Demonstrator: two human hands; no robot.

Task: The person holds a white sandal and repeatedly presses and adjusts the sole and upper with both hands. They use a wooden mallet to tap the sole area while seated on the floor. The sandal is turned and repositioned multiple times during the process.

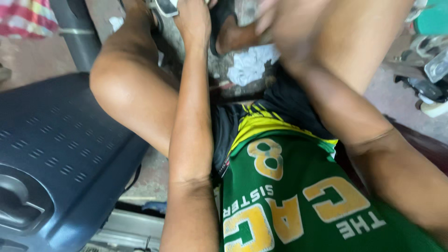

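Note:
I look down at my own lap, with a green jersey with yellow trim (298, 186) and bent knees on either side. My left hand (192, 18) reaches forward between my legs to the top edge, resting against a black and brown object (228, 32) on the floor. Its fingers are cut off by the frame. My right hand (275, 21) is beside it, heavily blurred by motion, over the same object. Whether either hand grips anything cannot be told. A crumpled white cloth (252, 63) lies on the floor just below both hands.
A large dark blue ribbed plastic case (56, 154) fills the left side, against my left knee (123, 86). A red striped cloth (25, 16) lies at the far left. Clear plastic parts (436, 65) and a teal object (434, 18) sit on the concrete floor at the right.

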